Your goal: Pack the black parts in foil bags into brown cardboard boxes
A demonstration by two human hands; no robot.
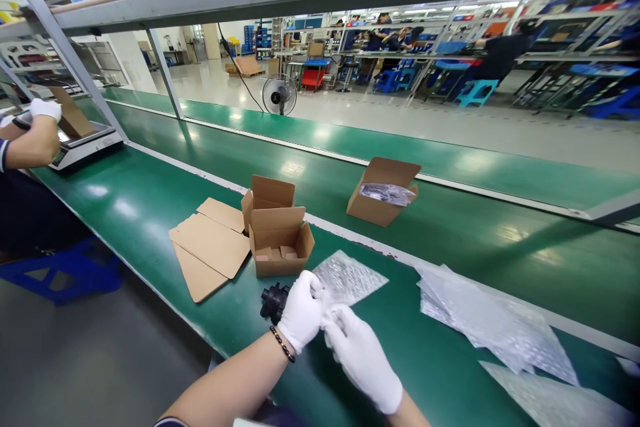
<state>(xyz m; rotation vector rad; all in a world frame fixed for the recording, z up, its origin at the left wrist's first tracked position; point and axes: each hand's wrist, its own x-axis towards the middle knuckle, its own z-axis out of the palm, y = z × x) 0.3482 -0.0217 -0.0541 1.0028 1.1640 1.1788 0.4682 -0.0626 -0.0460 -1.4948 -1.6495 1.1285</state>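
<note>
Both my hands wear white gloves. My left hand (301,310) is closed on the near edge of a small bubble-wrap bag (350,276) lying on the green belt (450,227). My right hand (363,357) pinches the same bag edge just beside it. A black plastic part (273,301) lies on the belt, touching the left side of my left hand. Just beyond stands an open small cardboard box (280,250) with a second open box (267,197) behind it.
Flat cardboard sheets (210,247) lie left of the boxes. A box holding a wrapped item (383,197) sits on the belt farther back. A pile of bubble-wrap bags (495,327) lies at right. A co-worker's gloved hand (44,110) is at a scale (83,143) far left.
</note>
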